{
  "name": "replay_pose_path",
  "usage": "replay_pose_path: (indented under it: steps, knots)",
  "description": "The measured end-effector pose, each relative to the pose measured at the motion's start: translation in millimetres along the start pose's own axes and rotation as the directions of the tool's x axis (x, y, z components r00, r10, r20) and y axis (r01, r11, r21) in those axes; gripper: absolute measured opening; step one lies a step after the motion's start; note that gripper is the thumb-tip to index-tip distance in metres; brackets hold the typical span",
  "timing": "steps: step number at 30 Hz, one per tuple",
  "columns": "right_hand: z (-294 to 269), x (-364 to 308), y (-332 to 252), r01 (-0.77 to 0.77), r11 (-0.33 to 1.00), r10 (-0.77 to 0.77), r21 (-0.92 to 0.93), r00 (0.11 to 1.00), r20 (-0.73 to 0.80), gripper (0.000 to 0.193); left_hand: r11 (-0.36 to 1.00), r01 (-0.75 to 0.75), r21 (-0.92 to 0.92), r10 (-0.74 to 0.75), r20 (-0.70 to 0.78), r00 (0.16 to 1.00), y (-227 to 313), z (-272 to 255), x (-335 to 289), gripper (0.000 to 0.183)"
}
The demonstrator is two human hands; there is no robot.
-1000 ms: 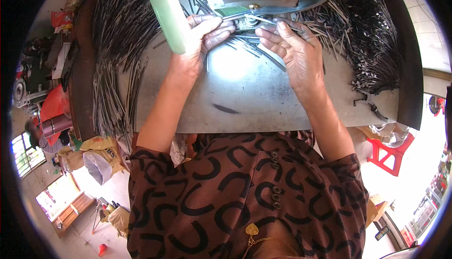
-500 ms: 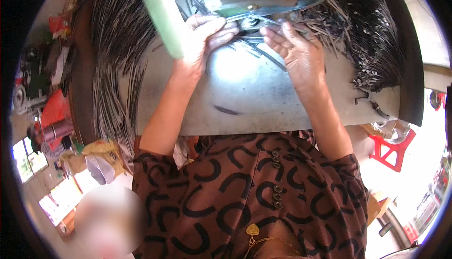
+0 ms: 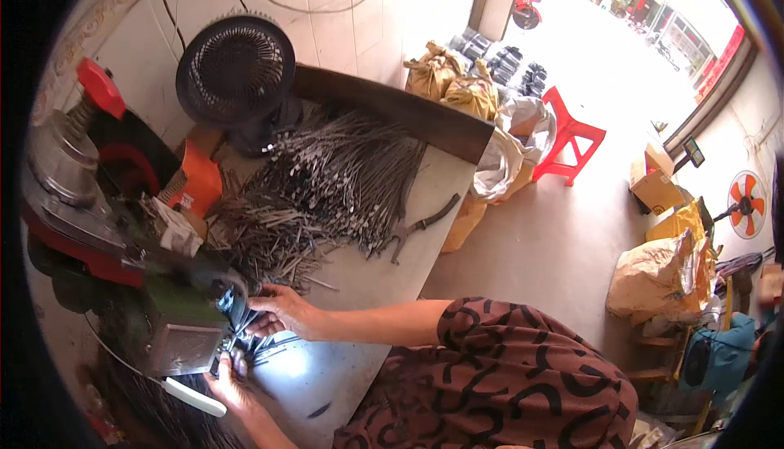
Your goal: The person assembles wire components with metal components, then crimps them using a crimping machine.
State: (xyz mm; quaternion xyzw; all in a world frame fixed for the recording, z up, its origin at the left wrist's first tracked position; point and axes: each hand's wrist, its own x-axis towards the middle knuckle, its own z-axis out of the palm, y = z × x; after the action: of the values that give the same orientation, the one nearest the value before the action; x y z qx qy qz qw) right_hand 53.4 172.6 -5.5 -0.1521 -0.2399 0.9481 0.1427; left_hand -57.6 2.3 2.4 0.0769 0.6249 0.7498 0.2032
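At the lit working end of a green bench machine [image 3: 189, 322], both hands are close together. My right hand [image 3: 282, 312] is closed, thumb and fingers pinching a thin dark strip [image 3: 239, 316] beside the machine's round part. Just below it, my left hand [image 3: 231, 385] closes its fingers on thin strips near the lower edge of the machine; its fingertips are partly hidden. Several loose strips [image 3: 265, 352] lie on the metal tabletop next to both hands. A pale green-white bar-shaped handle [image 3: 194, 397] lies left of my left hand.
Heaps of dark strips [image 3: 343, 175] cover the table's far side, with pliers [image 3: 420, 227] at its right edge. A black fan [image 3: 235, 69] stands behind. An upright board [image 3: 384, 110] borders the table. Beyond are sacks [image 3: 498, 167] and a red stool [image 3: 569, 138].
The view has swung far to the right, bringing the machine, fan, doorway and floor into sight. Both hands stay together at the machine, with strips still between the fingers.
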Motion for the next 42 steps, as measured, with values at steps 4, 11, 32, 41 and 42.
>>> replay_pose_path:
  steps: [4,11,32,41,42]
  knots:
    - [-2,0,-1,-0.016,0.994,0.019,-0.107,0.999,0.028,0.035,0.979,-0.004,-0.203,-0.022,-0.124,0.992,-5,6,0,0.028]
    - [-26,-32,-90,0.135,-0.467,-0.47,-0.874,0.8,0.374,0.028,0.892,0.083,-0.445,-0.145,-0.107,0.984,-10,-18,11,0.021]
    - [-96,-48,-191,-0.151,-0.807,-0.526,-0.571,0.624,0.578,0.009,0.894,0.202,-0.4,-0.158,0.141,0.977,-13,-5,-1,0.018]
    - [-114,-61,-198,-0.026,-0.874,-0.398,-0.485,0.611,0.685,0.045,0.909,0.203,-0.363,-0.16,0.146,0.976,-17,-6,-4,0.016]
    - [-111,-65,-199,-0.028,-0.874,-0.398,-0.484,0.611,0.684,0.045,0.905,0.185,-0.382,-0.14,0.141,0.98,-14,-2,-7,0.016]
